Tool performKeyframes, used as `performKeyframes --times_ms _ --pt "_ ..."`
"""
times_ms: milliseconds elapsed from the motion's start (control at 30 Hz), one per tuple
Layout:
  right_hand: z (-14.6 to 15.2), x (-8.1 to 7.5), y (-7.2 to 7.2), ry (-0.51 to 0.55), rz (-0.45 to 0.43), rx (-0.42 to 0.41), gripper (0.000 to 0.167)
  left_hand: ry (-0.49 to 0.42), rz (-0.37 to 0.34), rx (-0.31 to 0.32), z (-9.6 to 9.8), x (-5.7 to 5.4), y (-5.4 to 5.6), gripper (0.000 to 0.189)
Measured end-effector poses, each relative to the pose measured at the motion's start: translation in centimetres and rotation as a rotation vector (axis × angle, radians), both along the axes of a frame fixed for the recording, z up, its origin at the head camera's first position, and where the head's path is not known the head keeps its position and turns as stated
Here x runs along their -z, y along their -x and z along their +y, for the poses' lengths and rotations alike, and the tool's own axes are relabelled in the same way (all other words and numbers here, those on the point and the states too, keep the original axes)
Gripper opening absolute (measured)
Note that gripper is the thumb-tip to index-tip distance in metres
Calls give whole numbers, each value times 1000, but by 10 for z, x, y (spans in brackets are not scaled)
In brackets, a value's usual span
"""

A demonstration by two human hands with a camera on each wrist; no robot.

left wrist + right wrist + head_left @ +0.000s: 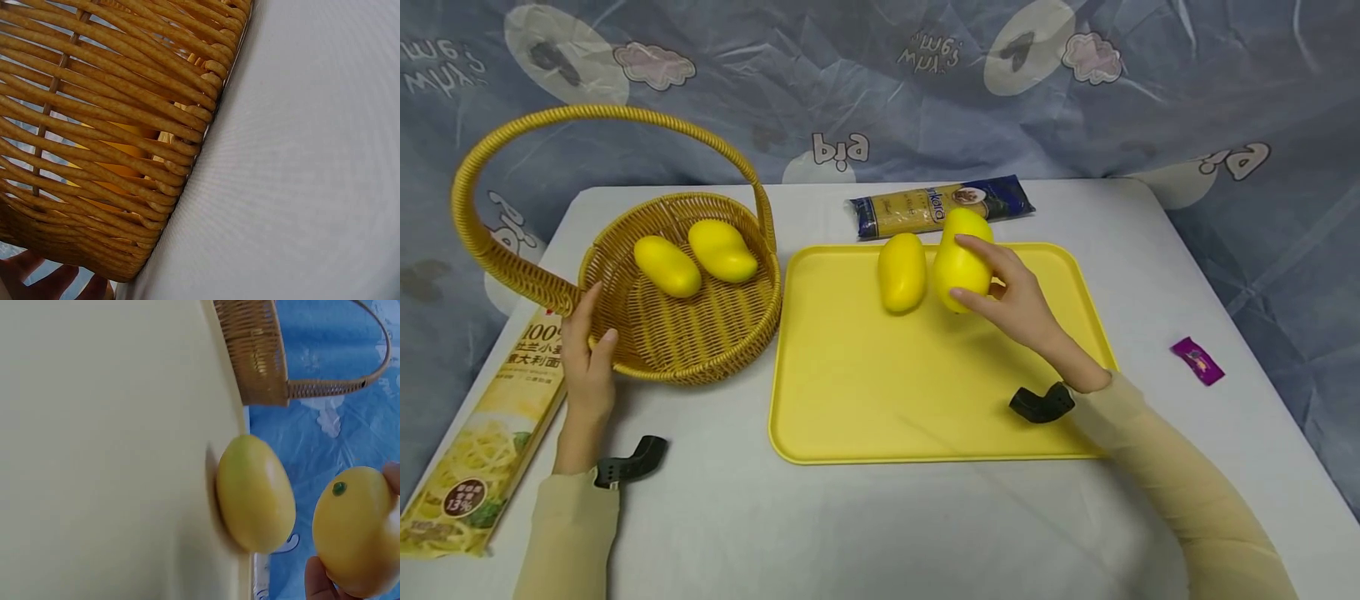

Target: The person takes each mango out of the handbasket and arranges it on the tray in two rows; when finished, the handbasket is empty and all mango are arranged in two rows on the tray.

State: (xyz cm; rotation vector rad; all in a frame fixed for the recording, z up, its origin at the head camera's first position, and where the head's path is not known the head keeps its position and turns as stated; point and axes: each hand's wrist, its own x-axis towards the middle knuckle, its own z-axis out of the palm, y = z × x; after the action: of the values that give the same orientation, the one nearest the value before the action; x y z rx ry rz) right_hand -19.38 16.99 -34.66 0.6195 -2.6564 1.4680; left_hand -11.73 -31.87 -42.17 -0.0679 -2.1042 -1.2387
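Observation:
My right hand (1018,300) holds a yellow mango (961,265) between thumb and fingers, raised over the back right of the yellow tray (850,400). In the right wrist view this mango (353,531) shows a small green stem spot. Just left of it, another mango (902,273) lies on the tray. My left hand (587,358) grips the near left rim of the wicker basket (760,333), thumb at the inner side. Its fingertips (53,281) show beside the weave in the left wrist view. Inside the basket lie two mangoes, one on the left (667,267) and one on the right (722,252).
A blue and gold pasta packet (910,212) lies behind the tray. A long noodle packet (490,433) rests at the left table edge, partly under my left hand and the basket. On the right is a small purple wrapper (1198,360). The basket's tall handle (602,112) arches upward.

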Motion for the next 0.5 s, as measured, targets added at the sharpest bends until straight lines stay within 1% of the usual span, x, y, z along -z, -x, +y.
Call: performKeyframes --times_ms 67,100,233,300,333,500 --pt "4 4 3 -26 -9 27 62 1 -5 -3 0 -1 0 49" --pt "4 1 2 -36 -21 38 61 0 -6 -4 1 -1 -1 50" --pt "8 5 7 -63 -54 76 61 -5 -8 -3 1 -2 -1 50" --pt "11 6 9 -69 -69 80 61 -7 -12 -5 1 -3 -1 50" --pt "14 11 13 -72 -68 79 62 -7 -15 -7 1 -2 -1 50" --pt "23 21 27 -112 -89 72 61 -11 -31 -21 -1 1 0 50"
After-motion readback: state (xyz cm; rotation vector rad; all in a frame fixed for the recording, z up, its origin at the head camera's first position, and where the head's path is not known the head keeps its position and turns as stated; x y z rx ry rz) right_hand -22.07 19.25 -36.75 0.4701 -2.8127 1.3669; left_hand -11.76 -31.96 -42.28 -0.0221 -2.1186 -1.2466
